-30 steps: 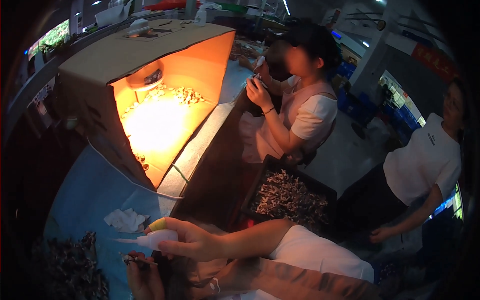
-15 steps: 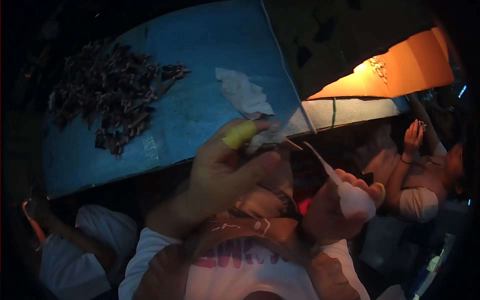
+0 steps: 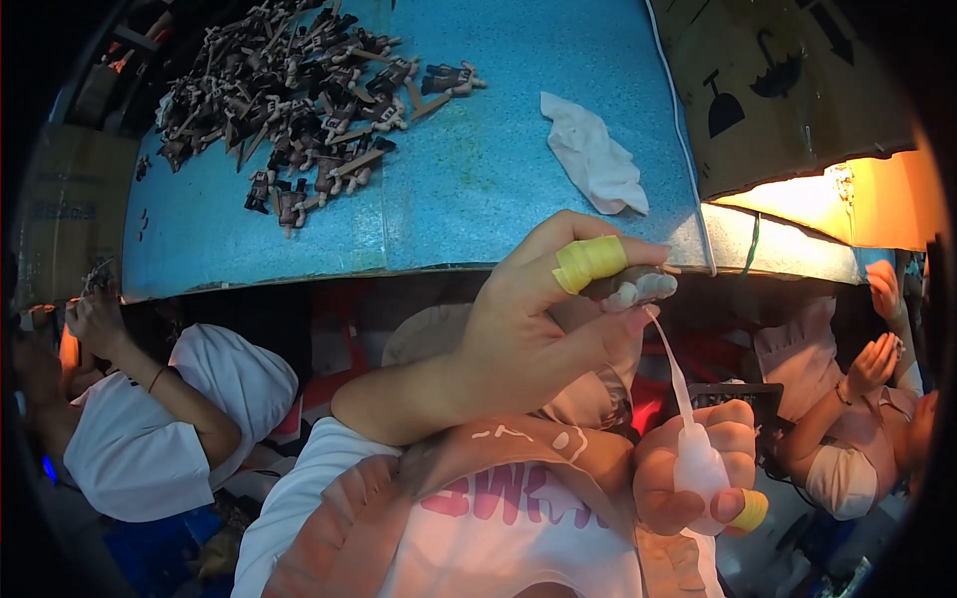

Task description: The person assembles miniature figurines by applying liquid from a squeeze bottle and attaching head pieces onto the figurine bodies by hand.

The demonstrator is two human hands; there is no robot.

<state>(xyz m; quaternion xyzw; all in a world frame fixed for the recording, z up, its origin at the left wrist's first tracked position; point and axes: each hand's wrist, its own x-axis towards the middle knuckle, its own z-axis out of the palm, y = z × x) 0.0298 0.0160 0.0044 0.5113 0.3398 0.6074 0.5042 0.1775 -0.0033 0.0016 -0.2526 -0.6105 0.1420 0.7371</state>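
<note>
A blue counter [image 3: 478, 189] fills the top of the view, its near edge running just above the person's hands. At its right edge stands a cardboard box [image 3: 788, 90] with a warm light glowing from its open side. A heap of small dark figurine parts [image 3: 289, 110] covers the counter's far left corner, and a crumpled white cloth [image 3: 595, 154] lies between the heap and the box, well apart from both.

Below the near edge, off the counter and in the air over the person's lap, the left hand [image 3: 528, 339] is closed around a small grey figurine piece [image 3: 633, 287], pinched between thumb and a forefinger wrapped in yellow tape [image 3: 590, 261]. The right hand [image 3: 698, 478], its own fingertip also taped yellow, is curled tight round a soft white squeeze bottle [image 3: 698, 468]; the bottle's long thin nozzle [image 3: 670, 364] slants up so that its tip meets the underside of the piece.

To do this well, I'd judge the piece wants holding dead steady with the joint turned toward the nozzle, and the bottle only a light squeeze, so a small bead lands on the spot and none runs onto the fingers.

Other seated people work at either side, their hands [image 3: 877, 329] busy with their own bits.
</note>
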